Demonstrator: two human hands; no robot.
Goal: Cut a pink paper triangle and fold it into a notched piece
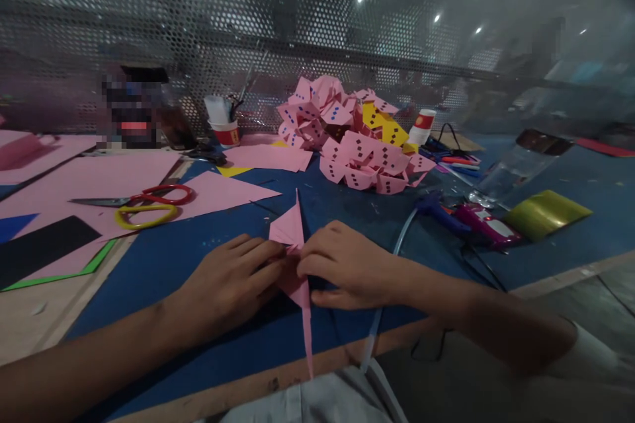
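Note:
Between my two hands is a folded piece of pink paper [289,225], with one thin point facing away from me and a long narrow point reaching toward the table's front edge. My left hand [231,281] is closed on its left side, fingers bent over the middle. On the right side, my right hand [347,264] pinches the same paper near its centre fold. The fingers cover the middle of the paper, so the folds there are partly hidden.
Scissors [143,201] with red and yellow handles lie on pink sheets [218,195] at left. Dotted pink paper pieces [367,162] are heaped at the back. At right are a glue gun [441,215], a clear jar [520,168] and gold foil [548,215]. Paper cups [225,132] stand behind.

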